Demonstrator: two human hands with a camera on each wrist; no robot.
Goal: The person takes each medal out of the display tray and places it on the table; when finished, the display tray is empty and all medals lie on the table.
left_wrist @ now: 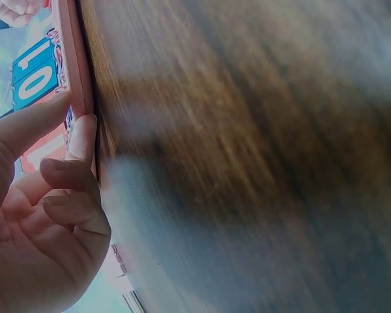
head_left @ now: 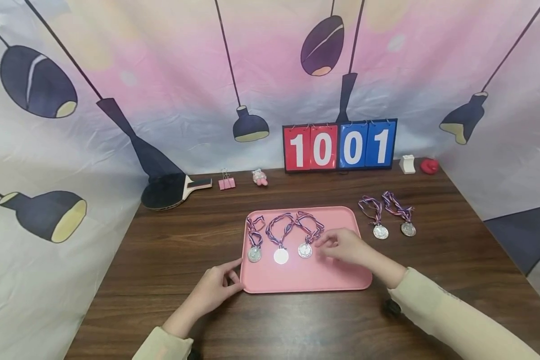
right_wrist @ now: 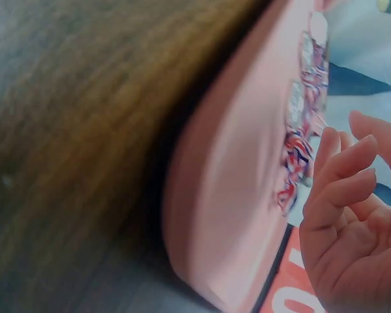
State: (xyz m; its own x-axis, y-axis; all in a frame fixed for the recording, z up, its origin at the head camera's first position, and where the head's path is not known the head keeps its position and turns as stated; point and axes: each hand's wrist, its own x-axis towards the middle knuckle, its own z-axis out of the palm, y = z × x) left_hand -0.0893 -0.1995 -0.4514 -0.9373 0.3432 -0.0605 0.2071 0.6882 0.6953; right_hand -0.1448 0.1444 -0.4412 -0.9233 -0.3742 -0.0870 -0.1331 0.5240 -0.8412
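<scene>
A pink tray point(head_left: 337, 281) lies on the dark wooden table, carrying three silver medals with striped ribbons: a left medal point(head_left: 254, 254), a middle medal point(head_left: 281, 256) and a right medal point(head_left: 304, 250). My left hand point(head_left: 213, 290) is at the tray's left edge, thumb and index finger spread apart along the rim near the front corner. The other fingers bend toward the palm in the left wrist view. Over the tray's right part is my right hand point(head_left: 344, 246), fingers loosely bent and nothing between them. Its fingertips are close beside the right medal.
Two more medals, one inner point(head_left: 380, 231) and one outer point(head_left: 408, 229), lie right of the tray. Along the back are a table tennis paddle point(head_left: 164, 192), pink binder clip point(head_left: 227, 183), small figurine point(head_left: 259, 177), flip scoreboard point(head_left: 339, 146), white block point(head_left: 407, 164) and red duck point(head_left: 429, 166).
</scene>
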